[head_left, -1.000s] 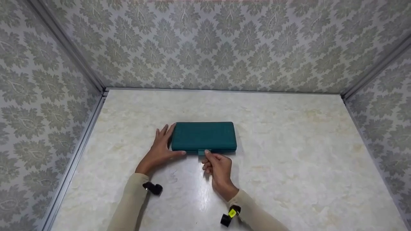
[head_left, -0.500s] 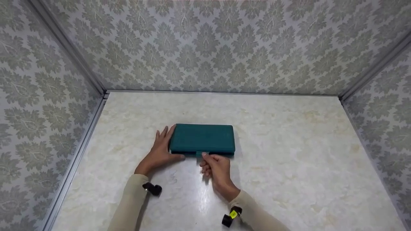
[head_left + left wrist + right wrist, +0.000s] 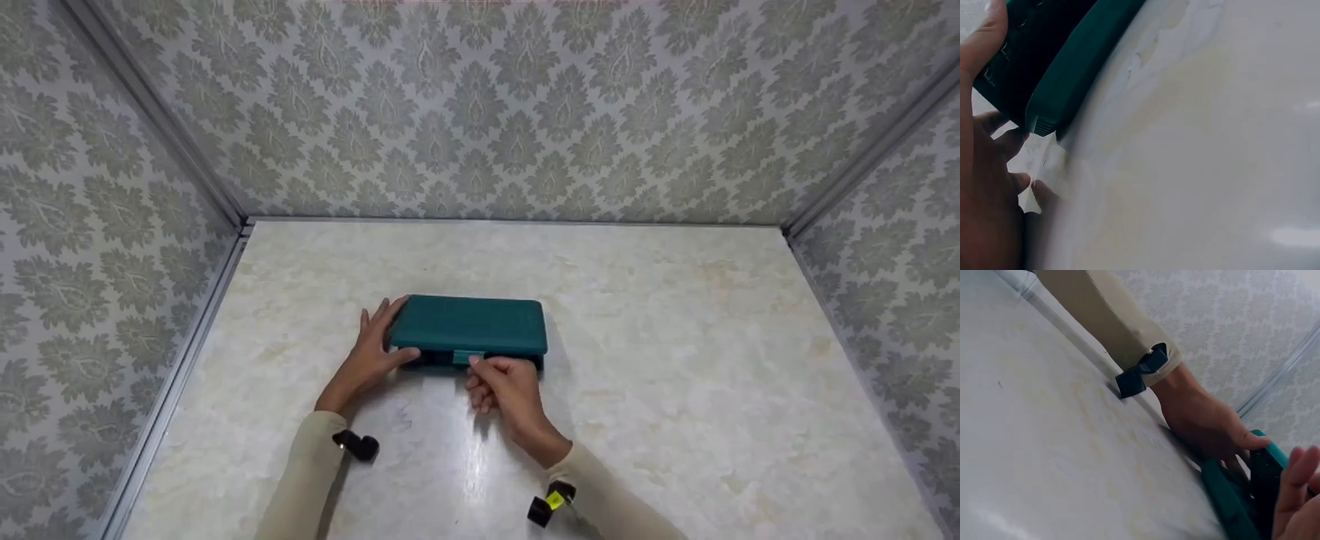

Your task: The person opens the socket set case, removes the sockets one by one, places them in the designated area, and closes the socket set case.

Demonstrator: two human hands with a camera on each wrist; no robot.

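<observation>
A teal hinged case [image 3: 472, 324] lies on the table in the head view, its lid raised a little along the front. Its latch tab [image 3: 463, 358] projects from the lid's front edge, where my right hand [image 3: 519, 394] pinches it between thumb and fingers. My left hand [image 3: 370, 354] grips the left end, thumb at the lid's front edge and fingers along the side. Through the gap, the left wrist view shows a dark interior with small shiny metal pieces [image 3: 1004, 53]; most of the inside is hidden. The right wrist view catches my right fingers [image 3: 1293, 486] close by the opening.
The pale marbled table [image 3: 675, 360] extends around the case. Patterned panels [image 3: 480, 112] with grey metal frame strips stand at its back and sides. Each sleeved wrist wears a small black camera, such as the left one [image 3: 358, 445].
The lid has come up at the front, so a dark gap now shows beneath it. My right hand has risen with the latch tab, and my left thumb has shifted slightly with the lid edge.
</observation>
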